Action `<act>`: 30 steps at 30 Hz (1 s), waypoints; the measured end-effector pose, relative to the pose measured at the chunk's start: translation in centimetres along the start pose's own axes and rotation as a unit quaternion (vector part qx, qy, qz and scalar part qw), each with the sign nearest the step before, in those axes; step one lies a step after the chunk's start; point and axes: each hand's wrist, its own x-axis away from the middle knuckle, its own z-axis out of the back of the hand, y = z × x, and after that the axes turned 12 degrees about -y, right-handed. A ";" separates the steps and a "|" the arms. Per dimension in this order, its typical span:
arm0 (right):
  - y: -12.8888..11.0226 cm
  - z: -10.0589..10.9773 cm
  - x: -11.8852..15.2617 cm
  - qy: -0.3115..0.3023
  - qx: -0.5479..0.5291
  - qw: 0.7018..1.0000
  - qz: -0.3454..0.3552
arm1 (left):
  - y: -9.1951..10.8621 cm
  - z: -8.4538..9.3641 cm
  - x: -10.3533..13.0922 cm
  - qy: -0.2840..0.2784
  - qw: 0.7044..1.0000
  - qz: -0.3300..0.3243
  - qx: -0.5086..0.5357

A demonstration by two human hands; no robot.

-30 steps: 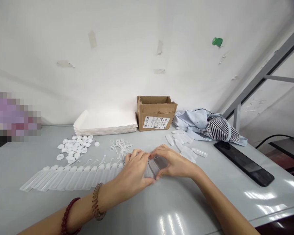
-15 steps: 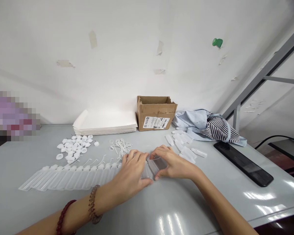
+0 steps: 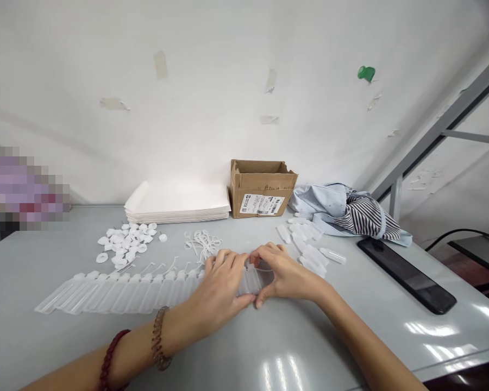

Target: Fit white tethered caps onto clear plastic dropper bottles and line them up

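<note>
A row of translucent flat plastic bottles (image 3: 118, 293) lies side by side on the grey table, necks pointing away from me. My left hand (image 3: 220, 282) is over the right part of the row, with curved fingers at the necks and the thumb at the near ends. Beside it, my right hand (image 3: 287, 276) grips the last bottle (image 3: 264, 278) between fingers and thumb, pressed against its neighbours. The palm partly hides that bottle. More loose bottles (image 3: 309, 255) are scattered beyond my right hand.
White caps (image 3: 126, 241) are heaped at the left, near white looped cords (image 3: 204, 243). At the back stand a stack of white sheets (image 3: 177, 206) and an open cardboard box (image 3: 261, 190). Folded cloth (image 3: 350, 209) and a black phone (image 3: 405, 274) lie on the right.
My right hand has brought its bottle left against the others, closing the small gap. My left hand stays almost in place. The whole view has shifted slightly.
</note>
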 end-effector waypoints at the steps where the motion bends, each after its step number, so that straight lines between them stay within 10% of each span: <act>1: 0.0 0.0 0.0 0.002 0.001 1.000 -0.005 | 0.0 0.0 0.0 0.002 1.000 0.000 0.000; 30: -0.4 0.2 0.2 0.000 0.004 1.000 0.010 | 0.1 0.3 -0.1 0.027 0.999 -0.021 -0.015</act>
